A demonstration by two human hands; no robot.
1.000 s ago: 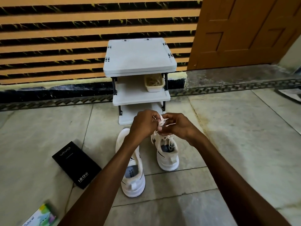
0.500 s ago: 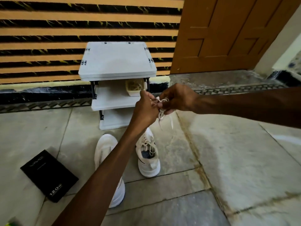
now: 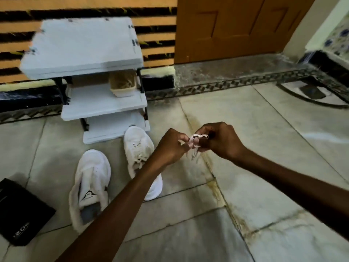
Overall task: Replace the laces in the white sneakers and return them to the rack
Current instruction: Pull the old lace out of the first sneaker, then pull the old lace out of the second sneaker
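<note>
A black box (image 3: 20,212) lies on the tiled floor (image 3: 264,186). A wooden door (image 3: 236,29) stands beside a striped wall (image 3: 158,36).

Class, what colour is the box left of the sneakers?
The box is black; head view.

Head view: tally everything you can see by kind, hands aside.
White sneakers: 2
Shoe rack: 1
Lace bundle: 1
Tub on rack: 1
Black box: 1
Total: 6

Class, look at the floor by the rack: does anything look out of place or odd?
The near sneaker looks unlaced, its upper splayed open; the far sneaker is laced. The left hand and right hand pinch a bunched lace.
</note>
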